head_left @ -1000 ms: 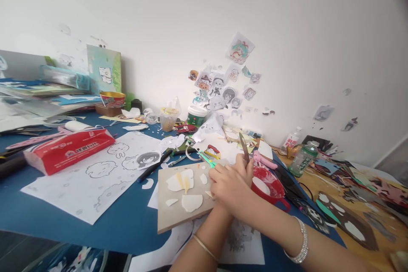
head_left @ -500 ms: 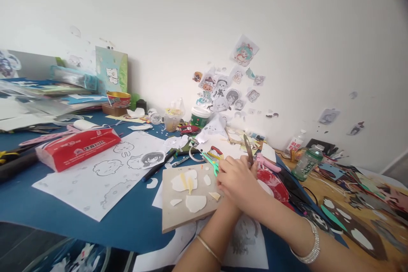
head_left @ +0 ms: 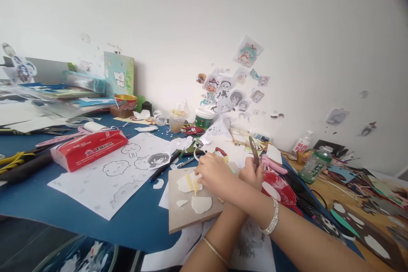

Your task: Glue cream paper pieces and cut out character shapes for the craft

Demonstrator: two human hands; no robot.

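My forearms cross, the right over the left. My left hand (head_left: 252, 173), with a gold bangle on its wrist, is closed around a brown, narrow, blade-like strip (head_left: 254, 152) that points upward. My right hand (head_left: 214, 173), with a sparkling bracelet, bends its fingers down over the upper part of a grey-beige board (head_left: 178, 219); what its fingertips pinch, if anything, is hidden. Beside those fingertips lie a white cut-out (head_left: 183, 183) and yellow strips (head_left: 195, 188). Lower on the board rests a larger white piece (head_left: 202, 205). A bit of green (head_left: 233, 170) shows behind my right hand.
A red tissue pack (head_left: 92, 148) and a drawing sheet (head_left: 105, 191) lie left. Beyond the board stand a drink cup (head_left: 176, 123) and a green-white tub (head_left: 204, 118). On the right are a red dish (head_left: 283, 189), a pink tool (head_left: 274, 164) and a green bottle (head_left: 315, 164).
My right hand has moved left, away from my left hand and over the board's pieces. The green scissors seen before are now mostly covered. My left hand still holds the brown strip.
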